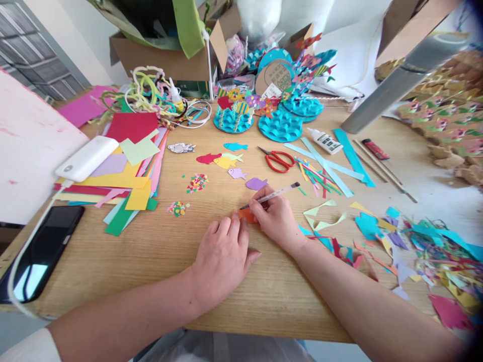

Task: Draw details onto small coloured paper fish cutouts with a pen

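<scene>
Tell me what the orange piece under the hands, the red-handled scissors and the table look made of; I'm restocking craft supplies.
The orange piece looks like matte coloured paper: thin, flat, like the cut fish nearby. The scissors have glossy red handles, probably plastic, with seemingly metal blades. The table shows pale wood grain, though it may be laminate.

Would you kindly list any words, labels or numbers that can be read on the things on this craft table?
None can be read.
Glue bottle: label print too small.
Round cardboard disc: pale printed mark, blurred.
White tag: dark marks, too small.
Pen in the right hand: markings unreadable.
Power bank: no lettering to be made out.
</scene>
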`<state>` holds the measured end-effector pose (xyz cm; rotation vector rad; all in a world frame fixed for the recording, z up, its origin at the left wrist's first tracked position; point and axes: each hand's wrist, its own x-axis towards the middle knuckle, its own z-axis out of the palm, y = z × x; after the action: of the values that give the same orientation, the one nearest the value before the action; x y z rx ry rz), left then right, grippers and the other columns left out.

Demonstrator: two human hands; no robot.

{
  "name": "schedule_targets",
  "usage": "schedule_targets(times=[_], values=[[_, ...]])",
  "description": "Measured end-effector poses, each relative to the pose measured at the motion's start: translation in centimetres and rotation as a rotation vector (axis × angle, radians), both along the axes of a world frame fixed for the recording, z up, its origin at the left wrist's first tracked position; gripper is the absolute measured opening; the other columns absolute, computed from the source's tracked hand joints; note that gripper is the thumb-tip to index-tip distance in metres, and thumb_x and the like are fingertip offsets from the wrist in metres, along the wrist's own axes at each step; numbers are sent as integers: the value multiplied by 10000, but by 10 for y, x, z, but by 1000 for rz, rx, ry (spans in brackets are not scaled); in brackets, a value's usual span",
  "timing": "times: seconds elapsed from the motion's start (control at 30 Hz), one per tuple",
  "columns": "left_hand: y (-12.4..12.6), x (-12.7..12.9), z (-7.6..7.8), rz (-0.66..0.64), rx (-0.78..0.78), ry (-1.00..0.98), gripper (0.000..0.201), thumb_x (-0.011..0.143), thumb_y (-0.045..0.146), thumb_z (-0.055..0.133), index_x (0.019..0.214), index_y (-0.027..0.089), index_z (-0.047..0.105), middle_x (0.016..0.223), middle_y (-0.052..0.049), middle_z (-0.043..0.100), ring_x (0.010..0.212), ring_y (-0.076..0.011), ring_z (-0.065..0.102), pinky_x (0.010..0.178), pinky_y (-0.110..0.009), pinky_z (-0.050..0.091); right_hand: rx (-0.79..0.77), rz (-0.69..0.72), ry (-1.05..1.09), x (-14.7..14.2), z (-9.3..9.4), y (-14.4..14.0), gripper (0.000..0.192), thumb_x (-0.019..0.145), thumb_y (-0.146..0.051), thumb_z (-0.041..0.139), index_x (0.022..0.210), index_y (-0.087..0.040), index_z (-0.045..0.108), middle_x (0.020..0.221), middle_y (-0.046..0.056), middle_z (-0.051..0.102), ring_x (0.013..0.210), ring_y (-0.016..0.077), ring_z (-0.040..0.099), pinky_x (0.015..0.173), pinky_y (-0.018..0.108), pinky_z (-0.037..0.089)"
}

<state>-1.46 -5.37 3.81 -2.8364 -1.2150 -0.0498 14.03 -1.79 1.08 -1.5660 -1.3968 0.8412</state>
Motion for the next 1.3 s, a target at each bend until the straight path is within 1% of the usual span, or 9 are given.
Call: schedule_targets(times=[0.8, 1.03, 1.3], values=[[1, 0, 0, -9, -2, 0, 559, 893, 462, 525, 1260, 42, 543, 1271, -209, 547, 997, -284, 509, 813, -410, 422, -7, 3, -3, 0, 0, 0, 80, 779, -217, 524, 718, -220, 472, 498, -56, 477, 437, 118, 462, 440, 237, 330], [0, 0, -1, -1, 1, 1, 560, 895, 467, 517, 1262, 45, 542, 1280, -209, 538, 1001, -285, 510, 811, -411, 417, -7, 18, 6, 0, 2, 0, 94, 793, -236, 527, 722, -220, 468, 517, -50, 494, 455, 120, 481, 454, 236, 350], [0, 0, -1, -2, 3, -2, 559, 891, 462, 526, 1263, 45, 540, 1281, -210, 539, 999, -285, 506, 812, -410, 418, -10, 13, 3, 0, -1, 0, 89, 797, -253, 529, 733, -219, 479, 517, -48, 499, 454, 124, 494, 446, 234, 356]])
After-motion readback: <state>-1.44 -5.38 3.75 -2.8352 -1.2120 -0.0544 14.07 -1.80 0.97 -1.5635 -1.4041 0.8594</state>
